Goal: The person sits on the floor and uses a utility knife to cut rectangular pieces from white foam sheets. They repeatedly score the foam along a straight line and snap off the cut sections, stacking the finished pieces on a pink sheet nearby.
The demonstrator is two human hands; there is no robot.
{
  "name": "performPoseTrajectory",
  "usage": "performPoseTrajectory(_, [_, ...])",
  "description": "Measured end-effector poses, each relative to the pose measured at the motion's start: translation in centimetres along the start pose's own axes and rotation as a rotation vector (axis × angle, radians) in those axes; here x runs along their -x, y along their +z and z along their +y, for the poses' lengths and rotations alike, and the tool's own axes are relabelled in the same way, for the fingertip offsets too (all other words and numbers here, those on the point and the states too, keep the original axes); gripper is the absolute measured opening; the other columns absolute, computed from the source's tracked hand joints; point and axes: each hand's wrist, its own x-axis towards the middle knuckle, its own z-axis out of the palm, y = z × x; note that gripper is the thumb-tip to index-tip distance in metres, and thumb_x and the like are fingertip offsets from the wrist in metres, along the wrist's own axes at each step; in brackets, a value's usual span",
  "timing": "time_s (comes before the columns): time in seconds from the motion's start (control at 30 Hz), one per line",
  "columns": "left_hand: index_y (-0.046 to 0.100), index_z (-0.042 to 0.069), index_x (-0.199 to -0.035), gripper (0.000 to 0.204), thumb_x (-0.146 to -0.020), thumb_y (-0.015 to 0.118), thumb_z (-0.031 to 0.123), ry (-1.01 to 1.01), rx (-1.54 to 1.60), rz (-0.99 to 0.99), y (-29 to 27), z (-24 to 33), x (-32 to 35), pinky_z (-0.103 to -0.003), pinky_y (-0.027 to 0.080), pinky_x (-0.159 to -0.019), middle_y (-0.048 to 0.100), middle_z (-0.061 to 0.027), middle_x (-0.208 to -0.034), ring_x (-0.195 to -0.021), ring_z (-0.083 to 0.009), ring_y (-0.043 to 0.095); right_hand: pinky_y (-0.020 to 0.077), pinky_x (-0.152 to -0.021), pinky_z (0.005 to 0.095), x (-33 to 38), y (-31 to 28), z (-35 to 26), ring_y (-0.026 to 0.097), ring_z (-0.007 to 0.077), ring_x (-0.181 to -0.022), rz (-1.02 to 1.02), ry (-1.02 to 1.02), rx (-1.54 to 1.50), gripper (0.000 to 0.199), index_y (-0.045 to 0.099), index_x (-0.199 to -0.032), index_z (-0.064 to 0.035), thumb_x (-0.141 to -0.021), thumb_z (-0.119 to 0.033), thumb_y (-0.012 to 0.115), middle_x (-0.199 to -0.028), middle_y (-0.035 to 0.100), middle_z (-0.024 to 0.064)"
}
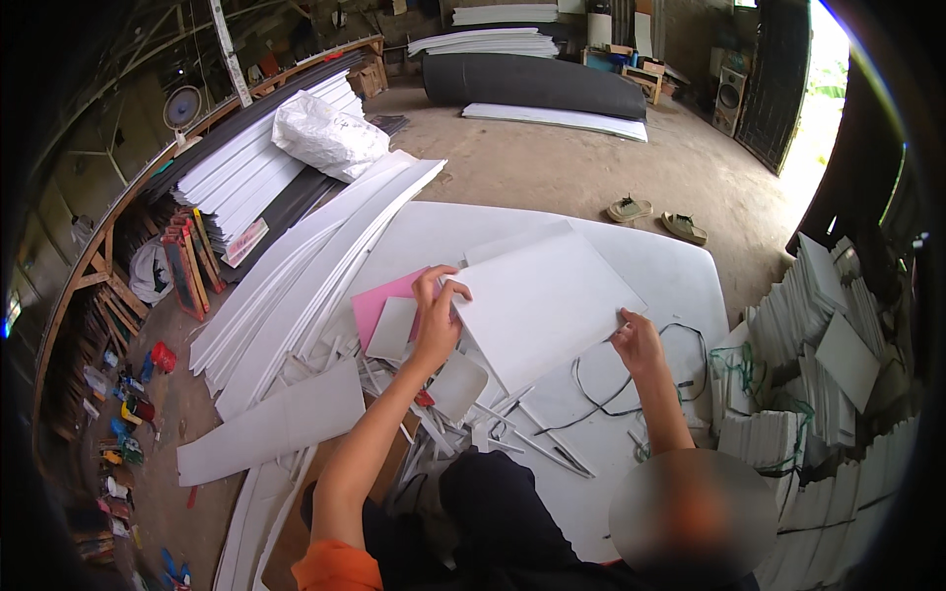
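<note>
Between my two hands is a large white foam sheet (552, 305), tilted above the white work surface (680, 266). My left hand (437, 313) grips its left edge, fingers curled over the rim. At the lower right corner my right hand (637, 340) pinches the sheet between thumb and fingers. Another white sheet shows partly behind its upper edge. Under and beside my left hand lie a pink sheet (370, 307) and a small white rectangular piece (392, 328). A rounded white piece (459, 386) sits below my left wrist, amid white offcut strips (537, 433).
A thin black cord (705, 355) loops on the surface at right. Long white sheets (296, 286) are stacked to the left, with a white sack (328, 136) beyond. Bundled white panels (769, 433) stand at right. Sandals (682, 228) and a black roll (532, 84) lie on the floor ahead.
</note>
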Motion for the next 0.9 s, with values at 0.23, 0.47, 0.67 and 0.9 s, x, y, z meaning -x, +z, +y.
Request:
performPoseTrajectory(0.23, [0.022, 0.009, -0.127, 0.052, -0.082, 0.048, 0.006, -1.135, 1.146, 0.055, 5.8, -3.3, 1.8, -0.033, 0.037, -0.087, 0.036, -0.0106, -0.122, -0.107, -0.0187, 0.042, 0.0448, -0.077, 0.0373, -8.4, 5.1, 4.3, 0.048, 0.0263, -0.098, 0.270, -0.225, -0.097, 0.039, 0.032, -0.115, -0.0016, -0.079, -0.001, 0.048, -0.106, 0.044, 0.0120])
performPoseTrajectory(0.47, [0.014, 0.009, -0.133, 0.074, -0.076, 0.060, 0.021, -0.913, 0.708, -0.204, 9.5, -8.1, 0.8, -0.040, 0.021, -0.100, 0.024, -0.0128, -0.136, -0.125, -0.0266, 0.023, 0.0400, -0.086, 0.0389, -17.5, 4.3, 5.7, 0.043, 0.0302, -0.105, 0.316, -0.236, 0.145, 0.043, 0.030, -0.117, 0.0047, -0.079, -0.006, 0.048, -0.118, 0.035, 0.0175])
performPoseTrajectory(0.67, [0.021, 0.006, -0.132, 0.080, -0.070, 0.067, 0.028, -0.813, 0.303, -0.356, 6.4, -11.7, 6.8, -0.039, 0.019, -0.101, 0.025, -0.0180, -0.134, -0.124, -0.0321, 0.023, 0.0360, -0.088, 0.0358, -13.8, 0.9, 11.5, 0.038, 0.0303, -0.108, 0.759, -0.321, 0.746, 0.047, 0.030, -0.122, 0.0043, -0.080, -0.012, 0.044, -0.122, 0.030, 0.0213])
performPoseTrajectory(0.9, [0.029, 0.006, -0.127, 0.073, -0.070, 0.063, 0.037, -0.722, -0.062, -0.788, -9.1, -14.4, 20.2, -0.042, 0.020, -0.099, 0.034, -0.0197, -0.126, -0.119, -0.0354, 0.026, 0.0466, -0.070, 0.0300, -1.7, -3.7, 26.1, 0.057, 0.0186, -0.075, 0.112, 0.094, 0.796, 0.032, 0.043, -0.114, -0.0007, -0.082, -0.003, 0.036, -0.096, 0.053, 0.0153])
